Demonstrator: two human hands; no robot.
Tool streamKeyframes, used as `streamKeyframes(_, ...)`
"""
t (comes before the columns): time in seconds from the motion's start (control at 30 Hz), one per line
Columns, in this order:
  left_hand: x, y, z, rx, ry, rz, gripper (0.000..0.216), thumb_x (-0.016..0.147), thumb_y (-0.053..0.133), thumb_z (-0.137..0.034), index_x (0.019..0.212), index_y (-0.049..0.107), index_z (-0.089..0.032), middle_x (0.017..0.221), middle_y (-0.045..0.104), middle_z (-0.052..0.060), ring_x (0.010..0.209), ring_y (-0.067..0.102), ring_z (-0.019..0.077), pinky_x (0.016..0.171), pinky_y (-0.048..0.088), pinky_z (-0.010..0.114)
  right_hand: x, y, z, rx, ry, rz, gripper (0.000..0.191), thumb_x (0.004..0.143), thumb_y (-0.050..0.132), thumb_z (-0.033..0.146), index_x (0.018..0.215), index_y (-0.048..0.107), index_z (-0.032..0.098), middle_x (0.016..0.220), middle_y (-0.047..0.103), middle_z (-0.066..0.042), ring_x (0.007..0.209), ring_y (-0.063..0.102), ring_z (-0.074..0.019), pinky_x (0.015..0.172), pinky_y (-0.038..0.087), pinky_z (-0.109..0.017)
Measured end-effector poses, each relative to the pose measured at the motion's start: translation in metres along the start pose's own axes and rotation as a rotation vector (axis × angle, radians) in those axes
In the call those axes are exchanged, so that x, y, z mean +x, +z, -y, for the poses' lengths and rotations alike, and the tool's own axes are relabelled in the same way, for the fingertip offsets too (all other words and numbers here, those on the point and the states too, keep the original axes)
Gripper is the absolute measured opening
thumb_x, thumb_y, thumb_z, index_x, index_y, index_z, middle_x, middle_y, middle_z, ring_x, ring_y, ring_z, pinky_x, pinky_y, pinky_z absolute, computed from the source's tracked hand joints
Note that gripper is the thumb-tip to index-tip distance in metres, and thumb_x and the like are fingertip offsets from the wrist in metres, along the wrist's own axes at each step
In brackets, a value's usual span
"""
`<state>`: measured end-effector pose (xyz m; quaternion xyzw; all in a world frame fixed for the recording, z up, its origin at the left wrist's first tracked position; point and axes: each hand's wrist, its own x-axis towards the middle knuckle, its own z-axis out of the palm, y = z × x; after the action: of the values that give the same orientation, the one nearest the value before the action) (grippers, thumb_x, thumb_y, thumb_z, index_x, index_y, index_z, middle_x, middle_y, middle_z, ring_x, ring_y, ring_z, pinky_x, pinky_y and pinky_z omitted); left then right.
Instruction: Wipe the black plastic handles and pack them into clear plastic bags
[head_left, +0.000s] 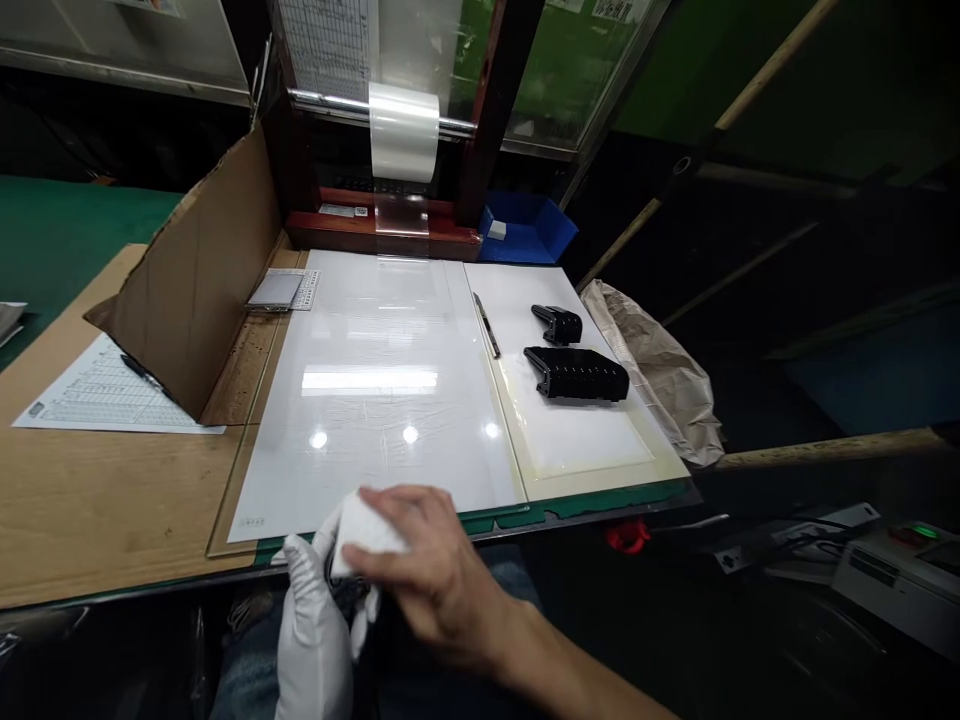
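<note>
Down at the near edge of the counter (112,500), both my hands meet just below the green mat border. My right hand (435,575) is bare, and its fingers are curled and pressed together over a white pad (360,528), pinching it from above. My left hand (311,615) wears a white glove. Its fingers are wrapped up around a small dark piece (343,592) that sits right under the pad. Most of that piece is hidden, so I cannot tell its shape.

Just beyond my hands a glossy white sheet (375,380) lies flat and catches the ceiling lights. To its right, on a paler sheet, a long ribbed black part (576,373) lies with a shorter black part (559,323) a little farther back. A pen (487,325) lies just left of them. A crumpled brown paper bag (664,375) hangs off the right edge.

On the left a cardboard flap (202,270) stands tilted, with a printed form (90,395) lying beside it. At the far end a roll of clear film (403,130) hangs on a bar, and a blue bin (534,238) sits to its right.
</note>
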<state>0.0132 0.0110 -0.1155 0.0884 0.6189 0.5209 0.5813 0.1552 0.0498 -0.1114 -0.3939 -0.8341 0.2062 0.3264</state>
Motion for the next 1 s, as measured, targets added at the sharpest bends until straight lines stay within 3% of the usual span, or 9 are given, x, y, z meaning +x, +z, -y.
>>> streamKeyframes(0.13, 0.002, 0.002, 0.003, 0.085, 0.101, 0.001, 0.061, 0.09, 0.054, -0.071, 0.125, 0.067, -0.023, 0.058, 0.059, -0.004, 0.044, 0.047, 0.0102, 0.042, 0.043, 0.018, 0.0, 0.009, 0.023, -0.128, 0.302, -0.146, 0.043, 0.095, 0.051, 0.006, 0.127, 0.07, 0.028, 0.147, 0.056, -0.013, 0.124, 0.049, -0.0296, 0.094, 0.048, -0.052)
streamKeyframes(0.23, 0.001, 0.006, 0.003, 0.074, 0.13, -0.015, 0.062, 0.089, 0.056, -0.071, 0.122, 0.069, -0.02, 0.066, 0.064, -0.001, 0.053, 0.055, 0.0126, 0.048, 0.049, 0.02, 0.0, 0.013, 0.036, -0.129, 0.25, -0.139, 0.045, 0.095, 0.05, 0.005, 0.131, 0.067, 0.026, 0.151, 0.051, -0.016, 0.126, 0.048, -0.0314, 0.095, 0.047, -0.053)
streamKeyframes(0.33, -0.001, 0.01, 0.003, 0.096, 0.13, -0.011, 0.066, 0.088, 0.054, -0.074, 0.125, 0.069, -0.022, 0.055, 0.055, -0.004, 0.044, 0.046, 0.0102, 0.038, 0.039, 0.017, -0.002, 0.015, 0.038, -0.177, 0.338, -0.155, 0.046, 0.096, 0.046, 0.002, 0.133, 0.066, 0.023, 0.153, 0.048, -0.019, 0.129, 0.046, -0.0322, 0.096, 0.047, -0.054)
streamKeyframes(0.47, -0.002, 0.014, 0.005, 0.079, 0.162, -0.057, 0.071, 0.07, 0.073, -0.076, 0.113, 0.073, -0.02, 0.067, 0.063, -0.001, 0.057, 0.056, 0.0103, 0.053, 0.05, 0.016, -0.008, 0.013, 0.026, -0.154, 0.286, -0.119, 0.055, 0.093, 0.045, -0.001, 0.138, 0.063, 0.025, 0.157, 0.043, -0.018, 0.132, 0.043, -0.0328, 0.098, 0.046, -0.057)
streamKeyframes(0.57, -0.002, 0.011, 0.001, 0.165, 0.137, 0.036, 0.067, 0.081, 0.067, -0.07, 0.127, 0.065, -0.02, 0.05, 0.051, -0.006, 0.044, 0.043, 0.0087, 0.043, 0.038, 0.015, -0.013, 0.002, 0.009, -0.126, 0.406, -0.189, 0.046, 0.099, 0.047, 0.008, 0.129, 0.07, 0.035, 0.157, 0.045, -0.011, 0.132, 0.045, -0.0318, 0.102, 0.043, -0.06)
streamKeyframes(0.67, -0.001, -0.001, -0.012, 0.281, 0.103, 0.143, 0.07, 0.089, 0.054, -0.071, 0.131, 0.062, -0.015, 0.044, 0.049, -0.006, 0.035, 0.035, 0.0087, 0.036, 0.03, 0.017, -0.012, -0.021, 0.003, 0.149, 0.614, -0.168, 0.037, 0.102, 0.055, 0.029, 0.137, 0.063, 0.041, 0.158, 0.045, -0.004, 0.141, 0.041, -0.03, 0.116, 0.031, -0.062)
streamKeyframes(0.73, -0.001, -0.011, -0.026, 0.34, 0.079, 0.209, 0.072, 0.087, 0.055, -0.071, 0.131, 0.064, -0.014, 0.041, 0.048, -0.005, 0.031, 0.032, 0.0093, 0.033, 0.027, 0.019, -0.008, -0.04, 0.006, 0.527, 0.747, 0.001, 0.042, 0.1, 0.059, 0.045, 0.142, 0.058, 0.04, 0.153, 0.052, -0.002, 0.145, 0.041, -0.0276, 0.123, 0.024, -0.056)
streamKeyframes(0.83, -0.001, -0.023, -0.046, 0.445, 0.105, 0.299, 0.064, 0.081, 0.067, -0.066, 0.123, 0.072, -0.018, 0.037, 0.046, -0.005, 0.032, 0.041, 0.0131, 0.034, 0.034, 0.022, 0.001, -0.06, 0.014, 1.051, 0.851, 0.284, 0.048, 0.096, 0.062, 0.056, 0.136, 0.065, 0.03, 0.141, 0.064, -0.005, 0.137, 0.053, -0.0298, 0.121, 0.031, -0.051)
streamKeyframes(1.0, -0.009, -0.026, -0.054, 0.511, 0.214, 0.258, 0.065, 0.071, 0.079, -0.056, 0.126, 0.072, -0.023, 0.062, 0.069, 0.003, 0.061, 0.07, 0.0227, 0.043, 0.049, 0.023, 0.007, -0.062, 0.02, 1.157, 0.825, 0.365, 0.052, 0.092, 0.069, 0.053, 0.136, 0.065, 0.025, 0.138, 0.066, -0.007, 0.137, 0.054, -0.0304, 0.12, 0.033, -0.045)
